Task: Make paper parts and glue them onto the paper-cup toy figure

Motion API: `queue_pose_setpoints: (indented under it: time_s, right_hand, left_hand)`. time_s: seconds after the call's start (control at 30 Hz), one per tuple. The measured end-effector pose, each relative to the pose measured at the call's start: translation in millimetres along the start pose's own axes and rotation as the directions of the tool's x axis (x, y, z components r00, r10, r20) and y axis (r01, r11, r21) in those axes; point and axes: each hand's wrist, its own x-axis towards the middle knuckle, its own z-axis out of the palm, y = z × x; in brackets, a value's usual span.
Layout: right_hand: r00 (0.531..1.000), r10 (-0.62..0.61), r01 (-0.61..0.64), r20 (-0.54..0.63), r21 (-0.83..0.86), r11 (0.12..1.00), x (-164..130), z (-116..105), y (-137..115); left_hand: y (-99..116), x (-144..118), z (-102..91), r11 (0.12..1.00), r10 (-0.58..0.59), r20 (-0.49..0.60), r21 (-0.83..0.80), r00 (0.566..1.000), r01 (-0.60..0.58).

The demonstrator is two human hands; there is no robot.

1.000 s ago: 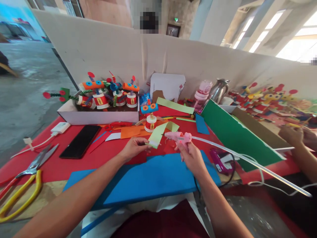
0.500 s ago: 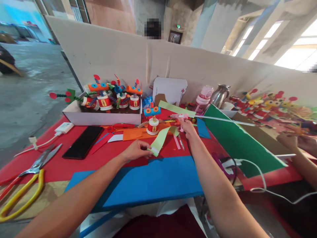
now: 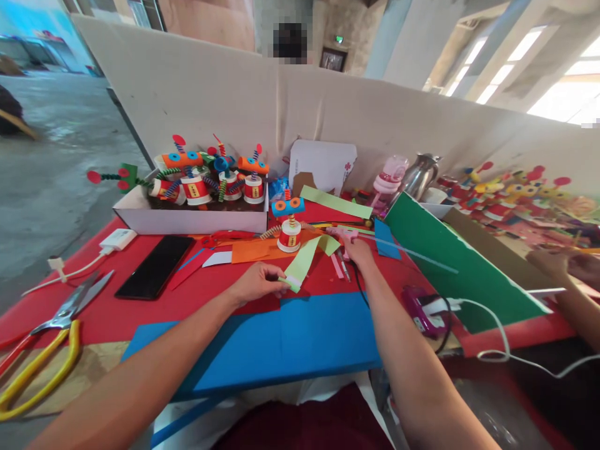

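My left hand (image 3: 257, 284) pinches the near end of a light green paper strip (image 3: 308, 261), which has a small white patch at that end. The strip curves away to the right, its far end curling up. My right hand (image 3: 360, 251) is closed around a pink glue gun (image 3: 345, 234) low over the red tabletop, with a long translucent glue stick (image 3: 422, 253) pointing out behind it to the right. Just beyond the strip stands a paper-cup figure (image 3: 289, 236) with a blue tube head, orange eyes and a coiled spring arm.
At the back left, a white box (image 3: 192, 221) holds several similar figures. A black phone (image 3: 154, 267) and large scissors (image 3: 65, 322) lie left. A green board (image 3: 450, 262), purple plug adapter (image 3: 424, 311) and steel jug (image 3: 419, 177) are right, beside another person's hands (image 3: 557, 265).
My right hand has lowered the glue gun toward the tabletop and shifted slightly right. My left hand still pinches the green strip in about the same place.
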Motion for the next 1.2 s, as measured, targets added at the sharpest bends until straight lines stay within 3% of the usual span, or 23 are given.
queue_pose_setpoints:
  time_s: [0.1, 0.2, 0.27, 0.37, 0.47, 0.7, 1.2]
  right_hand:
    - [0.990, -0.074, 0.047, -0.122, -0.215, 0.976, -16, -9, -3]
    - [0.948, -0.232, 0.236, -0.218, -0.011, 0.972, -50, -9, -8]
    - [0.950, -0.298, 0.312, -0.095, 0.310, 0.898, -80, 0, -9]
    - [0.896, -0.391, 0.199, 0.212, 0.597, 0.777, -122, 23, -7]
    - [0.901, -0.373, 0.142, 0.221, 0.664, 0.734, -144, 47, -3]
    - [0.936, -0.323, 0.130, 0.137, 0.720, 0.682, -147, 73, 3]
    - [0.931, -0.353, 0.166, 0.091, 0.756, 0.633, -146, 76, 5]
  left_hand:
    - [-1, 1, -0.8, 1.000, 0.015, -0.082, 0.000, 0.996, -0.016]
    - [-2, 3, -1.1, 0.997, 0.035, -0.193, -0.056, 0.981, -0.046]
    - [-2, 3, -0.2, 0.993, 0.044, -0.243, -0.099, 0.969, -0.069]
    - [-1, 3, 2.7, 0.992, 0.062, -0.275, -0.087, 0.959, -0.089]
    - [-1, 2, 5.1, 0.994, 0.092, -0.287, -0.024, 0.953, -0.104]
    - [-5, 2, 7.4, 0.989, 0.147, -0.284, 0.062, 0.948, -0.135]
    - [-3, 0, 9.3, 0.991, 0.124, -0.247, 0.072, 0.961, -0.110]
